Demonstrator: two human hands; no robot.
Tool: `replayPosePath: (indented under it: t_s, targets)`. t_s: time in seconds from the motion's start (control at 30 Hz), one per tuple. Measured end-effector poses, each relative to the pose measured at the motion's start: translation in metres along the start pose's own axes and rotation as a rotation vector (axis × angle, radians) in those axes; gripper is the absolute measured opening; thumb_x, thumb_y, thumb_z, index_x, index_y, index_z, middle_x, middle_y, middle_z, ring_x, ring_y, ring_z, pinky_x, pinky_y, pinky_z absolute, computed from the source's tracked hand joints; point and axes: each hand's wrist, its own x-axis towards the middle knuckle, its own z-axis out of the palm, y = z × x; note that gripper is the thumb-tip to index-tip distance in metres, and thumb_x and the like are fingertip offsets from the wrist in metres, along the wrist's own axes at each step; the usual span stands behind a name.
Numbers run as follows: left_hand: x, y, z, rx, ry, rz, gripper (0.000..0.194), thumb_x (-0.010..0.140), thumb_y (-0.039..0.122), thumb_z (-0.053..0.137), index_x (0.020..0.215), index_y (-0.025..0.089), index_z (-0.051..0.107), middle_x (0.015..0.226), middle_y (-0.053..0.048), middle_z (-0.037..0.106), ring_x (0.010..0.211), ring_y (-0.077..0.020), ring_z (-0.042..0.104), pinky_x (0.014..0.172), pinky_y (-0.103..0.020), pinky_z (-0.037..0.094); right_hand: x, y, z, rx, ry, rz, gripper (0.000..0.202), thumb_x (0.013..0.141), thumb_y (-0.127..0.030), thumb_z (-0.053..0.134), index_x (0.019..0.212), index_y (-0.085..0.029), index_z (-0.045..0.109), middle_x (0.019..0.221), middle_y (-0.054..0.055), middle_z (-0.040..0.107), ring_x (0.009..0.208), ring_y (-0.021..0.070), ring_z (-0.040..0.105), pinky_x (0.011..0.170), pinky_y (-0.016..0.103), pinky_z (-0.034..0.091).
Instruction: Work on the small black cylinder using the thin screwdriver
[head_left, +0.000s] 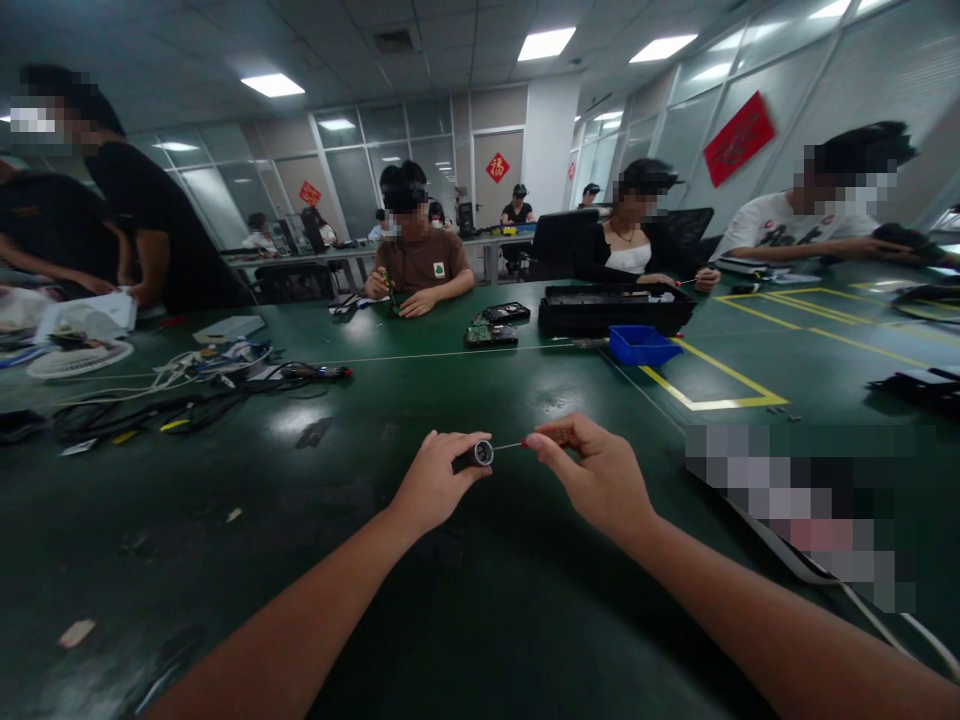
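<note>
My left hand (439, 480) is closed round a short black cylinder (484, 454) with a silvery ring at its round end, which faces me. What lies inside the ring is too small to make out. A thin screwdriver (511, 446) with a red collar sits in the pinched fingers of my right hand (596, 475). Its shaft points left, and the tip meets or passes behind the cylinder's edge; I cannot tell which. Both hands are above the green table (480, 620).
A blue bin (643, 345) and a black casing (615, 312) stand ahead to the right. Circuit boards (491, 333) lie in the middle. Tangled cables (187, 395) spread on the left. Several people sit or stand round the table. A blurred-out flat object (795, 510) lies at right.
</note>
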Motion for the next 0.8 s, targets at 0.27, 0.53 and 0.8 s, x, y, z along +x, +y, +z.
replayPosePath:
  t_s: [0.27,0.53,0.8]
  targets:
    - [0.0004,-0.0037,0.0014,-0.011,0.013,0.01,0.039,0.086,0.026,0.071,0.124,0.032,0.064,0.122,-0.001,0.068,0.115,-0.0253,0.059,0.115,-0.056,0.026,-0.0017,0.002,0.0012,-0.009,-0.029,-0.059,0.022,0.093,-0.043,0.06,0.101,-0.023,0.069,0.087,0.004,0.077,0.078,0.0219,0.072,0.068,0.034,0.052]
    - [-0.0002,-0.004,0.0032,-0.014,-0.002,0.024,0.04,0.086,0.024,0.071,0.125,0.031,0.063,0.119,-0.001,0.069,0.114,-0.0231,0.059,0.117,-0.059,0.021,0.0015,0.0,0.0011,-0.02,-0.078,-0.048,0.018,0.097,-0.033,0.049,0.103,-0.023,0.063,0.087,0.003,0.071,0.08,0.0205,0.068,0.069,0.033,0.05]
    - [-0.001,-0.0045,0.0083,-0.006,-0.028,0.042,0.039,0.087,0.026,0.071,0.124,0.034,0.064,0.121,-0.001,0.069,0.117,-0.0234,0.058,0.118,-0.059,0.018,-0.0007,0.0,0.0057,-0.113,-0.041,-0.012,0.025,0.099,-0.041,0.044,0.102,-0.024,0.062,0.07,0.001,0.065,0.056,0.0189,0.059,0.052,0.031,0.04]
